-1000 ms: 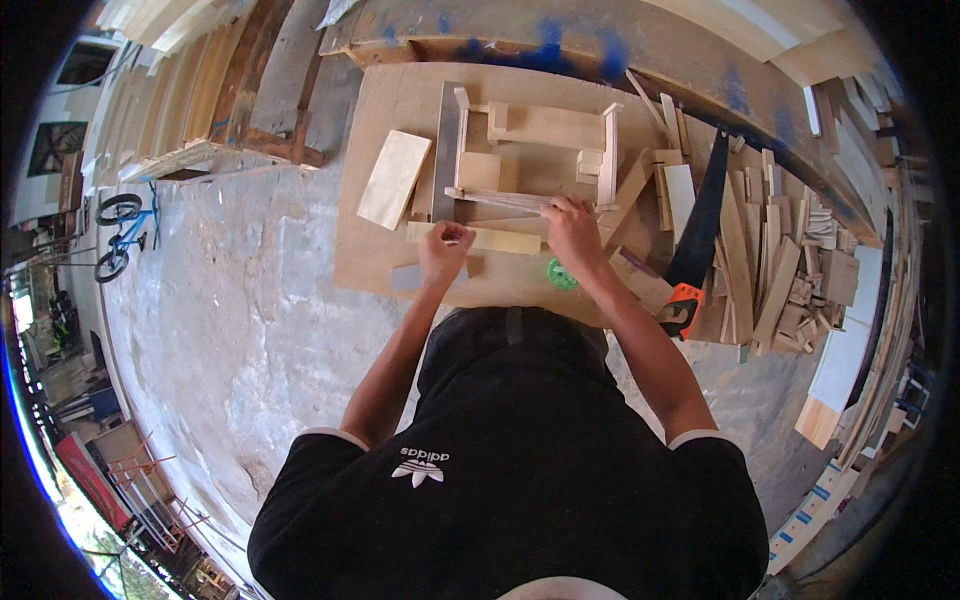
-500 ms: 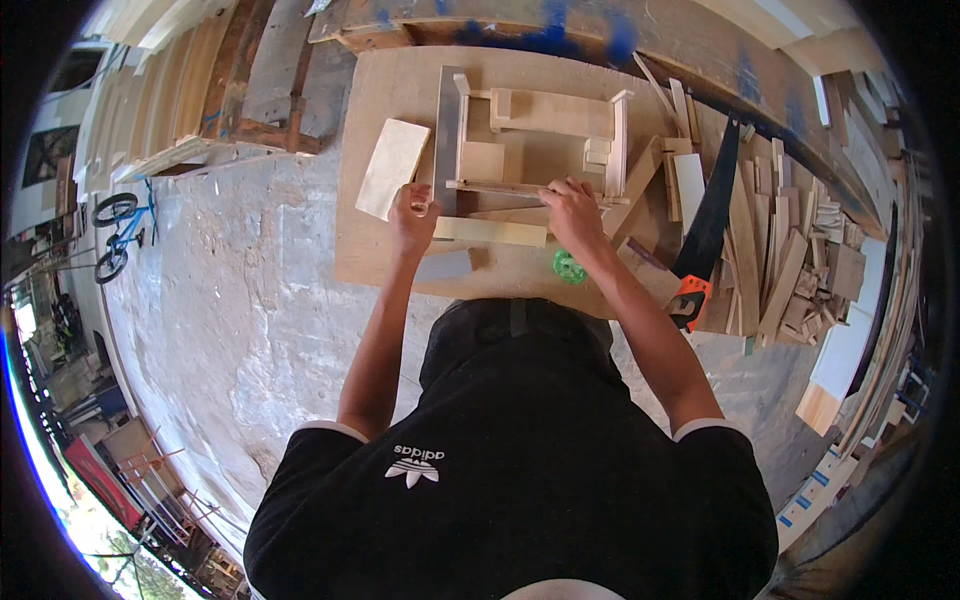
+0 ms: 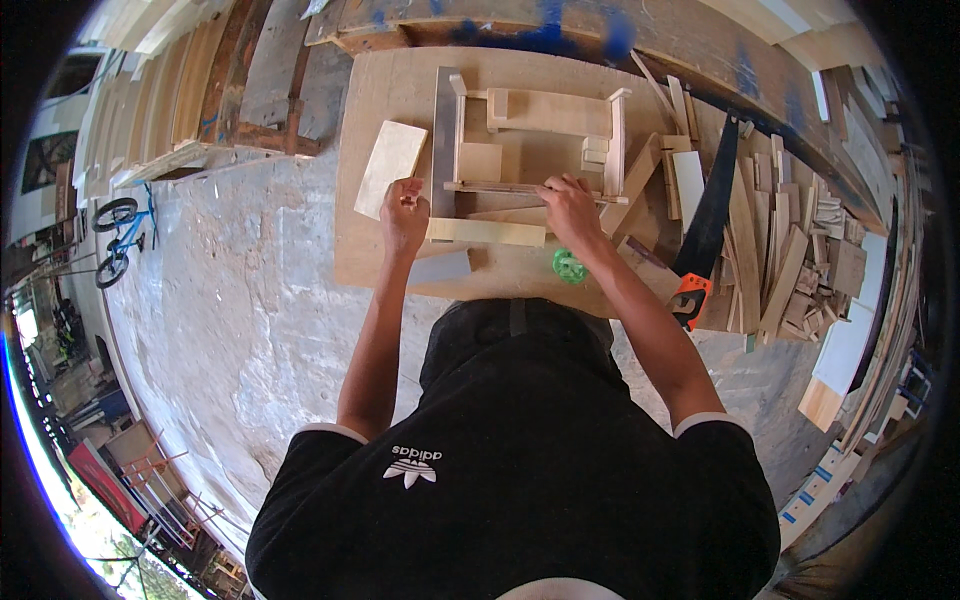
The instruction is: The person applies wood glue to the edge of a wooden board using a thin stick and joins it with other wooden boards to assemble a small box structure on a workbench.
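Hands first: your left hand (image 3: 404, 212) is curled shut beside the grey metal bar (image 3: 444, 140), though what it grips you cannot tell, and your right hand (image 3: 568, 208) rests fingers-down on the thin wooden slat (image 3: 500, 187) crossing the small wooden frame (image 3: 545, 130). That frame lies on the plywood board (image 3: 390, 75), with a pale plank (image 3: 487, 232) just below the slat, a green roll (image 3: 569, 266) near your right wrist, and a handsaw (image 3: 705, 225) off to the right.

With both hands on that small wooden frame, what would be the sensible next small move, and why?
Probably press the thin strip down and square it. The right hand rests on it where it spans the frame, the left hand is by the metal square, and no fastening tool is in either hand.
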A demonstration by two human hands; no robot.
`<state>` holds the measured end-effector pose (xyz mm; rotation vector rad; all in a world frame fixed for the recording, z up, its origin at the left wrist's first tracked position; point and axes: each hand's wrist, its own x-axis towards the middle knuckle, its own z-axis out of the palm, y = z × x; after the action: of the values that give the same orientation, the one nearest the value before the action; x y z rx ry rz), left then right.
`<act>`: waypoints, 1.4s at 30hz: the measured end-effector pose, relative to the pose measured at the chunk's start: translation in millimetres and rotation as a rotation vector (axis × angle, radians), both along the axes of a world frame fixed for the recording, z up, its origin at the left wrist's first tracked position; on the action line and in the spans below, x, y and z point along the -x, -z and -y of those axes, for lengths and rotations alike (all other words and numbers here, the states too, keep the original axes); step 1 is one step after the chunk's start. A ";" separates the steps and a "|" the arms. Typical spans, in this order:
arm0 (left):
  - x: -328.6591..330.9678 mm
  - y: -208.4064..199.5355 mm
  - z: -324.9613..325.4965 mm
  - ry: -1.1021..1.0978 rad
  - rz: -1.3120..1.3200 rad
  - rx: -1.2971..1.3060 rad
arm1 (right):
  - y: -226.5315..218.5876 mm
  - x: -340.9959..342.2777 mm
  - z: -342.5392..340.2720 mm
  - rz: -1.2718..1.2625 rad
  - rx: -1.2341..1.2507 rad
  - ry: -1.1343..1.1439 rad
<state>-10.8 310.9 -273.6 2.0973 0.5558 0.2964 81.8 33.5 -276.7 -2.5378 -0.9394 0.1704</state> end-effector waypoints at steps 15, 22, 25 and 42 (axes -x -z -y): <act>-26.8 -18.1 23.9 0.423 0.048 -0.517 | 6.0 -4.8 1.1 0.018 -0.020 0.004; -42.5 -29.1 27.2 0.532 -0.015 -0.580 | 7.9 -4.5 1.6 0.074 -0.031 0.004; -46.0 -31.5 31.5 0.546 0.001 -0.602 | 12.7 -4.3 2.7 0.132 -0.061 0.016; -49.9 -24.8 41.0 0.604 -0.054 -0.741 | 13.8 -5.2 5.1 0.084 -0.043 -0.002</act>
<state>39.2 269.9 -248.8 2.8661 -0.2266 0.0934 87.0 28.4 -290.5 -2.5221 -0.9666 0.0435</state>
